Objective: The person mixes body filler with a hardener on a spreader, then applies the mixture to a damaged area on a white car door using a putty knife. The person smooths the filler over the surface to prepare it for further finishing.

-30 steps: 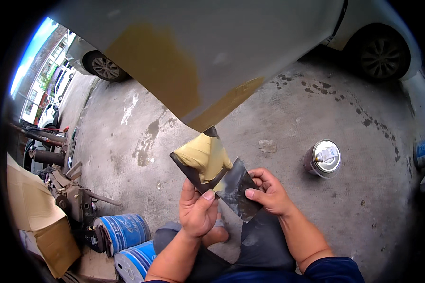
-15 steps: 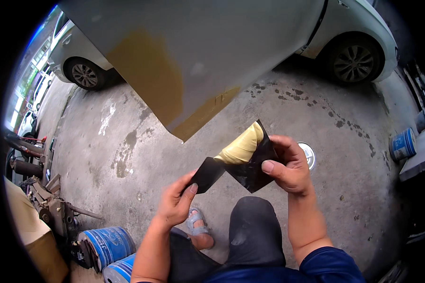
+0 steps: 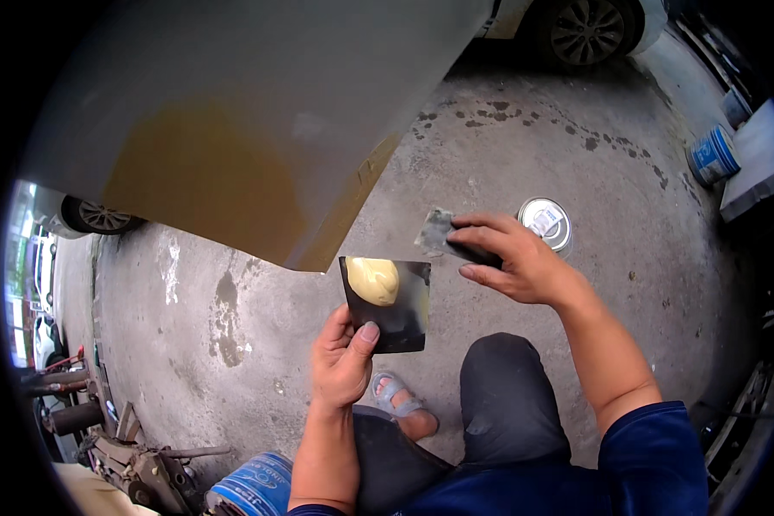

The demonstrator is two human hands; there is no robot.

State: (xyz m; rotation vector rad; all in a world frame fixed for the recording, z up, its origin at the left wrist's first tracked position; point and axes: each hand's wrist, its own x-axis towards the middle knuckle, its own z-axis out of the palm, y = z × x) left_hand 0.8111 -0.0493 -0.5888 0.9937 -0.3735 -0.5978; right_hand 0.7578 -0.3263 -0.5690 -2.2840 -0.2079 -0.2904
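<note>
My left hand (image 3: 342, 361) grips a dark square mixing board (image 3: 396, 320) by its lower edge; a lump of yellow filler paste (image 3: 372, 279) sits on its upper left part. My right hand (image 3: 512, 258) holds a small dark spreader (image 3: 436, 232) above and right of the board, apart from it. A large grey car panel (image 3: 258, 112) with a yellowish-brown filler patch (image 3: 202, 176) hangs above both hands. An open round tin (image 3: 547, 221) stands on the concrete just behind my right hand.
Stained concrete ground (image 3: 507, 129) lies all around. A car wheel (image 3: 586, 30) is at the top, another wheel (image 3: 101, 215) at far left. A blue-white bucket (image 3: 712, 157) stands at right, a blue can (image 3: 254, 488) at bottom left beside rusty metal parts (image 3: 138, 464). My sandalled foot (image 3: 400, 402) is below the board.
The two tools have come apart: my right hand lifted the spreader off to the right, while my left hand now holds the board flat with the paste showing. The view shifted.
</note>
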